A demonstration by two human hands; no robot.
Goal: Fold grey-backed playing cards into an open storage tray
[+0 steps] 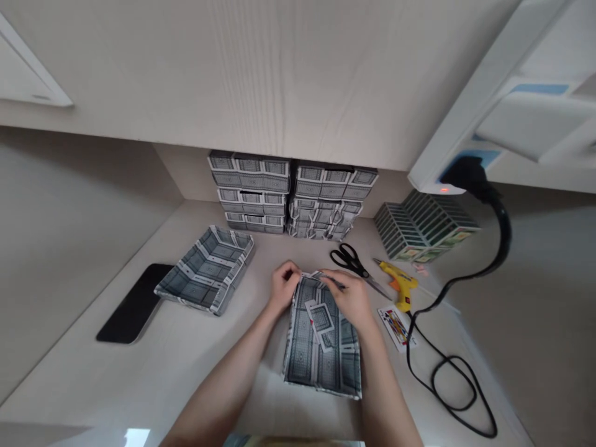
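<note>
In front of me lies a shallow tray made of grey-patterned playing cards (302, 347), its long side running away from me. My left hand (285, 285) pinches the tray's far left corner, fingers closed. At the far rim, my right hand (350, 298) is closed with its fingertips on a piece of card along the edge; whether that piece is loose or part of the rim I cannot tell. Loose cut card pieces (321, 320) rest inside the tray. A second card tray (209, 267) stands to the left, tilted on a phone's edge or beside it.
A black phone (133, 307) lies at the left. Black-handled scissors (351, 261), a yellow glue gun (400, 282) and a face card (395, 326) lie right. A black cable (447, 282) hangs from a power strip (437, 180). Stacked card boxes (254, 183) and card decks (423, 226) stand behind.
</note>
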